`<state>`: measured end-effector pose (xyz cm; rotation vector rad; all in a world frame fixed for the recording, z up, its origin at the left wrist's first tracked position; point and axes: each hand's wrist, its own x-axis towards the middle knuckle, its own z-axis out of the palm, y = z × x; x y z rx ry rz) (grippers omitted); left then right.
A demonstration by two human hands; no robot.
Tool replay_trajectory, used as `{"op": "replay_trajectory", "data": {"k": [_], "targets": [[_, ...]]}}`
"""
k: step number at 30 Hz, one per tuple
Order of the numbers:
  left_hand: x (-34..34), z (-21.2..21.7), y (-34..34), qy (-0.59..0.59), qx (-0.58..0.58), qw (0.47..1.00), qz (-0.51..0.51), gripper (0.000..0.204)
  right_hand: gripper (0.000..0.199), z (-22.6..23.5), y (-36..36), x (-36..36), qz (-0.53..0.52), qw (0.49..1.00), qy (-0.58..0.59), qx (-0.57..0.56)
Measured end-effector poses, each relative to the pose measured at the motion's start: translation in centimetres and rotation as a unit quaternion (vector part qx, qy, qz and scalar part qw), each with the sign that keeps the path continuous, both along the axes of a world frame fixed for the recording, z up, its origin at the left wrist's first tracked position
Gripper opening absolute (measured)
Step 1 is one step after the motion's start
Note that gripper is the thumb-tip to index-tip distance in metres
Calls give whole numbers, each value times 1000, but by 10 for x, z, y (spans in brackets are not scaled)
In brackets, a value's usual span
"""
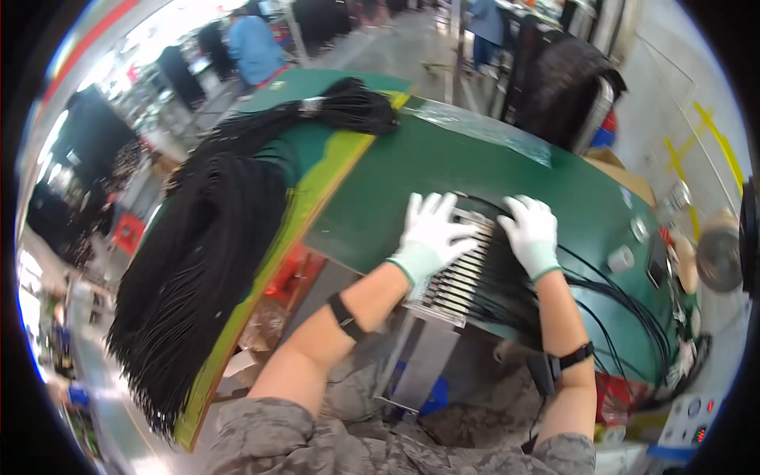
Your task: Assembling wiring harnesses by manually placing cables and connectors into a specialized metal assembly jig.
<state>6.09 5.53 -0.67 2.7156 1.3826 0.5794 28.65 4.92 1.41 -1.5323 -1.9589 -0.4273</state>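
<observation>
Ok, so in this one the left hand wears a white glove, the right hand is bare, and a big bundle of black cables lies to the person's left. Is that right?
Not quite: the head view shows the right hand in a white glove too. The left hand is gloved, and the bundle of black cables lies to the person's left.
</observation>
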Motion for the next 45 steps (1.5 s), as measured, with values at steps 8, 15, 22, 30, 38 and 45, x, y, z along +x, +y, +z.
{"op": "replay_trajectory", "data": {"k": [8, 15, 22, 30, 38, 45], "targets": [[-4, 1, 2, -186, 8, 982, 30, 35, 13, -3, 9, 20, -25, 991, 4, -133], [-13, 18, 0, -385, -74, 920, 25, 23, 10, 22, -14, 0, 145, 940, 216, -219], [-9, 22, -8, -419, -98, 899, 82, 23, 13, 32, -25, -28, 203, 967, 111, -105], [-17, 5, 8, -352, 14, 928, 122, 27, 15, 30, -17, -18, 171, 978, 70, -93], [-12, -5, 11, -250, -71, 957, 131, 25, 15, 22, -12, -11, 162, 979, 91, -90], [-13, -16, 16, -278, -26, 952, 127, 23, 19, 26, -13, -9, 159, 976, 90, -114]]}}
